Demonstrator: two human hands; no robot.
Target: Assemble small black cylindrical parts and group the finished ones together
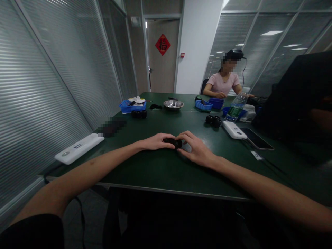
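A small black object (178, 144), round at its right end, lies between my two hands low over the green table (155, 173). My left hand (158, 141) has its thumb and fingers closed round the left end. On the right end, the thumb and fingertips of my right hand (194, 148) hold the same object from above and below. Its details are too dark to make out. Farther off to the right sits a black item (213, 120), and a similar one (139, 114) is by the blue basket (127, 108) at the far left.
Beyond my hands stands a metal bowl (173, 105). White power banks (80, 148) lie left and right, with a phone (256, 139) and cables at right. A bottle (236, 107) and blue trays (203, 104) stand farther back. A person (224, 83) sits across the table.
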